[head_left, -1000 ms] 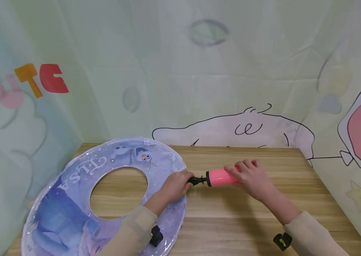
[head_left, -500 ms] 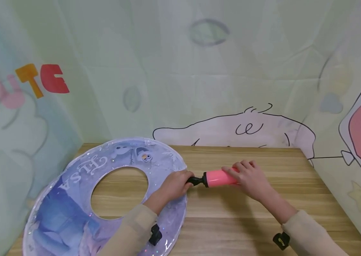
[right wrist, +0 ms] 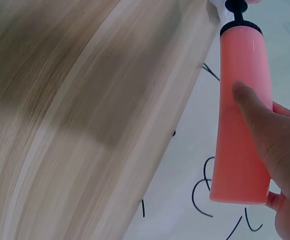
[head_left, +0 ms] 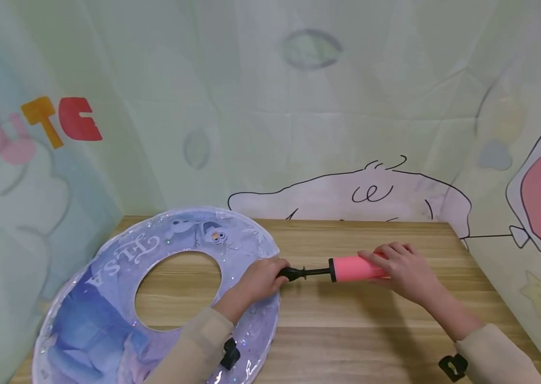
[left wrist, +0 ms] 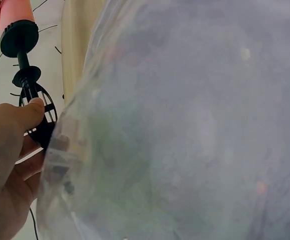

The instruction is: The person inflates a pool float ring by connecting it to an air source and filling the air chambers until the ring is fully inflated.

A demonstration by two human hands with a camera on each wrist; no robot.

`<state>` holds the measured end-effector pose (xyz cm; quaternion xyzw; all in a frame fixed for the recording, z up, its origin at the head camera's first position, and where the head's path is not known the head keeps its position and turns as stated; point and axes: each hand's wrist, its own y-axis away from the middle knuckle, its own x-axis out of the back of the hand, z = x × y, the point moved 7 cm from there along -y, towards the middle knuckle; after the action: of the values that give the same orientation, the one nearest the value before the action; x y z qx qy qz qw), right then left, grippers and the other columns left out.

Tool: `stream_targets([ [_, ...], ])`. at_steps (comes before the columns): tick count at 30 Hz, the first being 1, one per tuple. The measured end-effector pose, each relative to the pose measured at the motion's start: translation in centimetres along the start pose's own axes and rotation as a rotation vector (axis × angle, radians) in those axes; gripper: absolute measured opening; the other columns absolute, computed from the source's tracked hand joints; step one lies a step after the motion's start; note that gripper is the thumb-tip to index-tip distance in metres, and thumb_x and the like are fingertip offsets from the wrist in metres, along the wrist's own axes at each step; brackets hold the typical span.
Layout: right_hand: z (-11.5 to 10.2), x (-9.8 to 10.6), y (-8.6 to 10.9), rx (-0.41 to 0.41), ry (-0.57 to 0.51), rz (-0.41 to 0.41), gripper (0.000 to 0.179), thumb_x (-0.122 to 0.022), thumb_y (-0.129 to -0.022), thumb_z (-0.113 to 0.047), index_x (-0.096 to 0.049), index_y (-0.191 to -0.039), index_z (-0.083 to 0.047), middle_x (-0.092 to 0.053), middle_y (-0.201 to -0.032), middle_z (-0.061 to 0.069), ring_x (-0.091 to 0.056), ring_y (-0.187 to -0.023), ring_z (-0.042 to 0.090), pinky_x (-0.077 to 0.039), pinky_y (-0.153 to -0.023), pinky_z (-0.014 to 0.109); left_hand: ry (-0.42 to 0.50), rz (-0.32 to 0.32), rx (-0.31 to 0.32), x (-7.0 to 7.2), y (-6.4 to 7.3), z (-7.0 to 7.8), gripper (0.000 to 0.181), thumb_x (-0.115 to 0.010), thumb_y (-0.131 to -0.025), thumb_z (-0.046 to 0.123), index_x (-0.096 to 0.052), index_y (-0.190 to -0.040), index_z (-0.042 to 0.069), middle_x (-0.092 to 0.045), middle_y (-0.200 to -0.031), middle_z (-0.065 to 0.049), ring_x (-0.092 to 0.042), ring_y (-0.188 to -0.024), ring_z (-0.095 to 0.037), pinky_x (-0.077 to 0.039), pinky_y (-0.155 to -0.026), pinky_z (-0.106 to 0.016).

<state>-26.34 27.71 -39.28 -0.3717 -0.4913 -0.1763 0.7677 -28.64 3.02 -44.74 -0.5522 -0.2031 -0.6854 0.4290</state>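
Observation:
A hand pump with a pink barrel [head_left: 357,268] is held level between both hands in the head view. My left hand [head_left: 262,278] pinches its black end piece [head_left: 291,273] at the right edge of a swim ring [head_left: 121,288]. That ring, blue and purple with cartoon figures, looks inflated. Beyond the end piece a thin black rod [head_left: 318,271] shows, drawn out of the barrel. Around the barrel's far half my right hand [head_left: 407,272] is wrapped, with the thumb along its side in the right wrist view. Whether the tip sits in a valve is hidden.
Under everything is a wood-grain table [head_left: 328,346]. Printed cloth walls [head_left: 270,133] enclose its back and sides. Black wrist cameras [head_left: 453,367] hang by both sleeves.
The right hand first pushed the pink barrel left against the black end piece, then pulled it right, exposing more rod. The left hand and swim ring stayed almost in place.

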Motion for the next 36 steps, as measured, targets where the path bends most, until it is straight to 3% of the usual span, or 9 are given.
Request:
stream_targets([
  [12, 3.4, 1.9, 2.6, -0.057, 0.002, -0.065, 0.074, -0.087, -0.054, -0.029, -0.059, -0.122, -0.024, -0.064, -0.098, 0.007, -0.056, -0.094, 0.031, -0.042, -0.079, 0.05, -0.006, 0.012, -0.008, 0.1, 0.1, -0.1, 0.017, -0.066, -0.083, 0.018, -0.064, -0.098, 0.01, -0.065, -0.089, -0.002, -0.061, -0.08, -0.017, -0.05, -0.072, -0.035],
  [19, 4.7, 2.5, 3.2, -0.067, 0.044, -0.037, 0.077, -0.089, -0.05, -0.028, -0.059, -0.121, -0.023, -0.064, -0.099, 0.008, -0.057, -0.093, 0.031, -0.042, -0.075, 0.049, 0.032, 0.034, 0.015, 0.2, 0.3, -0.5, 0.019, -0.068, -0.082, 0.018, -0.065, -0.099, 0.01, -0.067, -0.091, -0.002, -0.062, -0.083, -0.017, -0.05, -0.076, -0.035],
  [27, 1.4, 0.7, 0.8, 0.02, 0.026, 0.002, 0.068, -0.085, -0.058, -0.035, -0.06, -0.12, -0.022, -0.064, -0.097, 0.007, -0.058, -0.092, 0.029, -0.043, -0.077, 0.048, 0.05, 0.067, -0.034, 0.4, 0.2, -0.2, 0.022, -0.068, -0.081, 0.018, -0.066, -0.101, 0.008, -0.067, -0.094, -0.003, -0.063, -0.086, -0.018, -0.05, -0.078, -0.035],
  [36, -1.9, -0.3, -2.4, 0.041, 0.062, -0.007, 0.063, -0.082, -0.064, -0.038, -0.059, -0.12, -0.025, -0.062, -0.098, 0.007, -0.057, -0.093, 0.028, -0.044, -0.077, 0.047, 0.027, 0.085, -0.02, 0.8, 0.5, -0.1, 0.023, -0.068, -0.082, 0.016, -0.065, -0.102, 0.006, -0.067, -0.092, -0.005, -0.063, -0.083, -0.018, -0.05, -0.075, -0.035],
])
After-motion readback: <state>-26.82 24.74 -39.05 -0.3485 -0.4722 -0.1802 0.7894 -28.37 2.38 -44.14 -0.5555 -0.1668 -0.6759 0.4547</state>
